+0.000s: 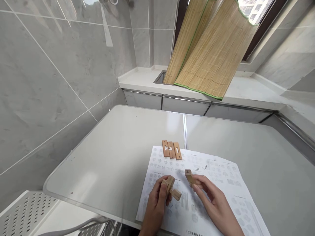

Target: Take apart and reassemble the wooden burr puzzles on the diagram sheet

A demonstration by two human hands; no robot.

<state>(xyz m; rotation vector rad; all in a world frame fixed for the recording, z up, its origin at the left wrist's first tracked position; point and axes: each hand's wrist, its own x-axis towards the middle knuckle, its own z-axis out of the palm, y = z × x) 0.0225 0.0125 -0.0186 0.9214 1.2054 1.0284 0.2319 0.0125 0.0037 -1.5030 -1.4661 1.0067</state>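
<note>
Between the fingers of my left hand (157, 200) is a small cluster of interlocked wooden puzzle pieces (170, 183), one bar of it sticking out toward the right. My right hand (214, 200) pinches a single wooden puzzle piece (189, 176) with a dark mark like a Z on its end. A gap separates this piece from the cluster. Both hands are over a large printed sheet (221, 170) covered with small diagrams. At the sheet's far edge lie three flat wooden pieces (171, 149) side by side, with notches or slots cut in them.
The sheet rests on a white folding table (110, 150) with a seam down its middle. Behind it runs a white counter (140, 78) with a sink and a hanging bamboo blind (209, 49). A white perforated rack (29, 209) and a grey cable (81, 226) are at the lower left.
</note>
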